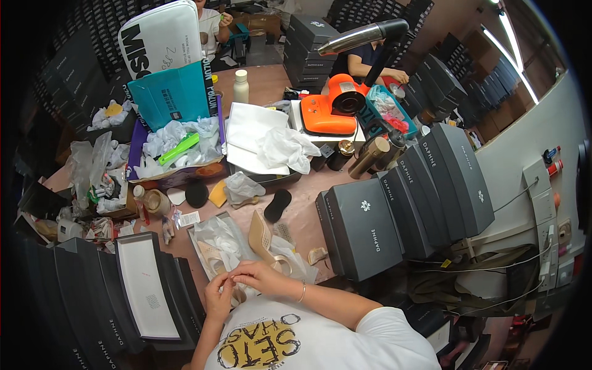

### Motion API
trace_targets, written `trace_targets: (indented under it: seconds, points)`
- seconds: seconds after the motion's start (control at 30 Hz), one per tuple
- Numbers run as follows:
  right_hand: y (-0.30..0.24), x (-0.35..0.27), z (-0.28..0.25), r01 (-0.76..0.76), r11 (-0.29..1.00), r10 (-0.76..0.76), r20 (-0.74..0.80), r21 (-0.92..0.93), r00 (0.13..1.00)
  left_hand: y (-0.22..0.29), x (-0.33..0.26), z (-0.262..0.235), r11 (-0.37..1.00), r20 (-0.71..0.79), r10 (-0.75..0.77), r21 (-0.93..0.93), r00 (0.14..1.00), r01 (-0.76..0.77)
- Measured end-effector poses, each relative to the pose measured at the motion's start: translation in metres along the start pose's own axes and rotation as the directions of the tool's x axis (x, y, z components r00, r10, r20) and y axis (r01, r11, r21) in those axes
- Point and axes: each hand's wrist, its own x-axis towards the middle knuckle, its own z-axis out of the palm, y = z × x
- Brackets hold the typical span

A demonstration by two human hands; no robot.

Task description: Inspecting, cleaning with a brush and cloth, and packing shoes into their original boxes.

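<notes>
My left hand [217, 298] and my right hand [261, 277] meet in front of my chest, fingertips pinched together. Whatever lies between the fingers is too small to make out. Part of a beige strap or shoe part [238, 296] shows just below them. Beyond my hands is an open grey shoe box [193, 239] with white tissue paper [227, 237] and a beige shoe [211, 256] in it. A second beige perforated heeled shoe [261, 236] lies on tissue at the box's right side, close to my right hand.
Dark shoe boxes [364, 225] stand in a row at the right; more [92, 290] line the left, with an upturned white lid [147, 287]. Behind are a purple bin [132, 154], an orange blower machine [327, 117], bottles, a black oval pad [277, 205] and two people across the table.
</notes>
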Motion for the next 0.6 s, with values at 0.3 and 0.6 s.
trace_targets:
  seconds: [0.3,0.6]
  points:
    - [0.015,-0.008,0.016,-0.394,0.742,0.407,0.103,0.543,0.908,0.010,-0.011,0.009,0.959,-0.072,0.197,0.219,0.978,-0.177]
    - [0.019,-0.011,0.025,-0.573,0.330,0.570,0.326,0.750,0.755,0.004,-0.025,0.015,0.966,-0.151,0.187,0.209,0.971,-0.154]
